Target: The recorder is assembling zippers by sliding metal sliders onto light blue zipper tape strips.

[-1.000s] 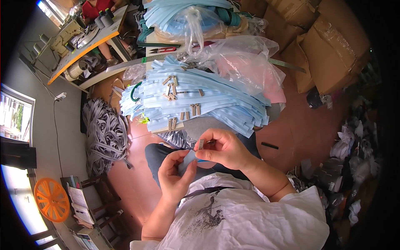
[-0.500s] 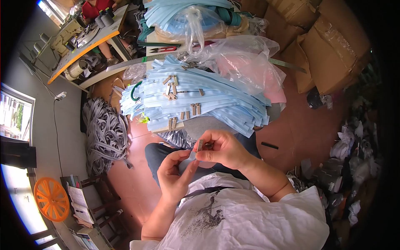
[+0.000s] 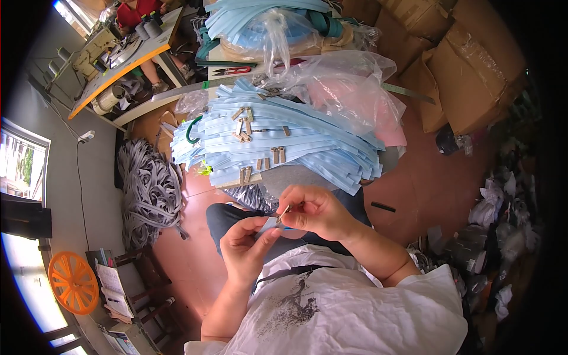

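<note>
Watching remotely, I note the left hand (image 3: 244, 244) pinching a pale-blue tape strip (image 3: 269, 224) above the dark trousers (image 3: 217, 223), right hand (image 3: 318, 213) pinching a small metal piece (image 3: 284, 212) by its end; tape likely light, limp, best gripped near that end, metal stiff.

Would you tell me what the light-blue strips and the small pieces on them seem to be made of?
The light-blue strips look like softly matt fabric, since they bend in thin, overlapping layers. The small pieces seem metal, slightly shiny, given their pale highlights, though plastic is possible.
</note>
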Available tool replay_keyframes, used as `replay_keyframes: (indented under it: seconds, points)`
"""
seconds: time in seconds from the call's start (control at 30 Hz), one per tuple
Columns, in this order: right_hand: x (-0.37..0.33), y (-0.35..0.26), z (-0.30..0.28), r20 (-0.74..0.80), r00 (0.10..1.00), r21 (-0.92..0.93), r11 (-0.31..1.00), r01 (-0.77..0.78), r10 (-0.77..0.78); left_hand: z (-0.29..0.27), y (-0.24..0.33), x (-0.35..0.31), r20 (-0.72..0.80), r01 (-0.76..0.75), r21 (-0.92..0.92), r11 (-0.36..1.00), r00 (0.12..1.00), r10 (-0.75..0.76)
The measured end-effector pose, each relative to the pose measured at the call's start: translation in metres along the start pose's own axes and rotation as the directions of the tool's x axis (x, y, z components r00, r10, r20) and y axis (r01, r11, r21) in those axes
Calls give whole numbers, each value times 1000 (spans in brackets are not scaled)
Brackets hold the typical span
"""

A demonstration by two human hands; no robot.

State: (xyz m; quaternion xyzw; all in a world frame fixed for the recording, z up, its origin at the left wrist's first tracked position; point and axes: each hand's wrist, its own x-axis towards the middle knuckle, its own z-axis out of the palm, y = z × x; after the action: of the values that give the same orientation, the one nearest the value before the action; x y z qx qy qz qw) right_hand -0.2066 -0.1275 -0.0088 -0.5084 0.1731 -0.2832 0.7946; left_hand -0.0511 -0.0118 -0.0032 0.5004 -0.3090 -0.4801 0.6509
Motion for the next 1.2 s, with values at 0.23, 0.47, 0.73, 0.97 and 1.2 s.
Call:
replay_keyframes:
  seconds: [0.23, 0.47, 0.73, 0.97, 1.2]
  points:
    - [-1, -7, -5, 188, 957, -31, 973, 229, -220, 0, 2, -2, -45, -1, -120, 993, 999, -5]
    - [-2, -13, 13, -11, 1000, 22, 1000, -14, 14, -3, -2, -2, -40, -9, -145, 989, 999, 4]
    - [-2, -16, 16, -40, 992, -280, 955, 101, -116, 6, 3, 3, -30, -158, 2, 987, 987, 158]
    - [1, -16, 14, 106, 911, -596, 708, 378, -397, 4, 10, 1, 15, -139, 168, 976, 990, 139]
    - [-3, -26, 21, 69, 945, -585, 754, 299, -321, 1, 9, -2, 40, -127, 121, 985, 992, 122]
